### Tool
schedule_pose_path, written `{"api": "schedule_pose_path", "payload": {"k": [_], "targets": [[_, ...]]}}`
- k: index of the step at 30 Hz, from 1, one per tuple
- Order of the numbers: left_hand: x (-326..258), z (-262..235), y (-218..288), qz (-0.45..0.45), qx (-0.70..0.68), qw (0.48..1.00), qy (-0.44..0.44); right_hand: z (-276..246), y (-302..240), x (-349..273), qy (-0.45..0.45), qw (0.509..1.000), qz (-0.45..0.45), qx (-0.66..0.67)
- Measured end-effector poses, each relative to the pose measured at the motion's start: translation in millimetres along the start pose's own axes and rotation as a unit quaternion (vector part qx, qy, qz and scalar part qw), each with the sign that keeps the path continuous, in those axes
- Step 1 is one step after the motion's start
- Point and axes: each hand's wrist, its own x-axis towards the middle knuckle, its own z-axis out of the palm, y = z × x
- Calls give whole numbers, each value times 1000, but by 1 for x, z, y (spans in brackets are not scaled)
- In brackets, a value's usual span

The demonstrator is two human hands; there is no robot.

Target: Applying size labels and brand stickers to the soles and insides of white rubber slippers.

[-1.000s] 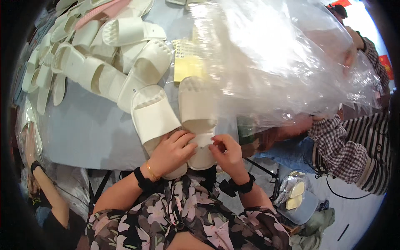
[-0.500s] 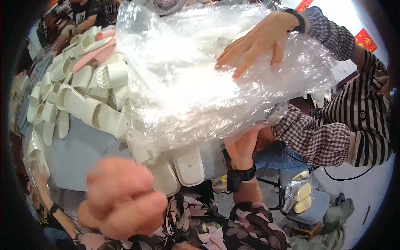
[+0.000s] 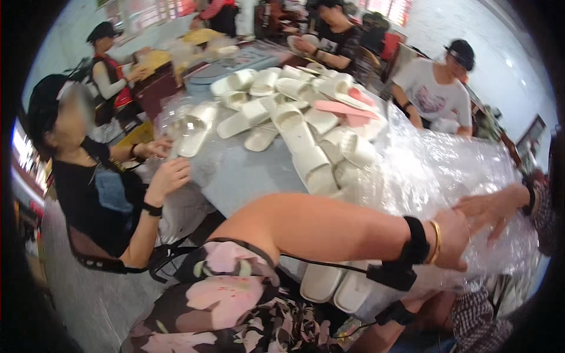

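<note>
Going left to right: a seated person in black at the far left has both hands up at the table edge, working on one white slipper in clear wrap (image 3: 197, 126). Middle of the grey table (image 3: 247, 173) there's a heap of white slippers (image 3: 294, 112), roughly a dozen and a half, too piled up for an exact count, plus two pink ones (image 3: 347, 109) on top. Two more white slippers (image 3: 335, 285) stick out at the near edge.

The left hand (image 3: 456, 238) is reached way across, forearm stretched out level, wrist with a black band and a gold bangle. It's pressed into the big sheet of clear plastic wrap (image 3: 447, 176) on the right side of the table; can't tell what its fingers are doing. Another person's hand (image 3: 491, 209) lies spread-fingered on the same plastic, touching it. The right hand is hidden, only its forearm shows low down.
</note>
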Motion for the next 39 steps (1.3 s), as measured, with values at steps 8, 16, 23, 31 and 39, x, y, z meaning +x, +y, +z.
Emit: {"api": "schedule_pose_path", "payload": {"k": [8,16,23,31,39], "targets": [[-39,23,-11,-41,-16,996,73,-11,21,-2,14,999,7,-43],[-79,-9,-5,-55,-20,994,96,15,25,0,-7,998,10,-60],[-102,-24,-8,-44,2,983,177,45,26,1,-53,997,13,-49],[-131,-95,-27,-108,89,967,215,101,22,-1,-147,989,27,0],[-189,-192,-66,-152,208,926,277,294,25,-20,-586,712,194,336]]}}
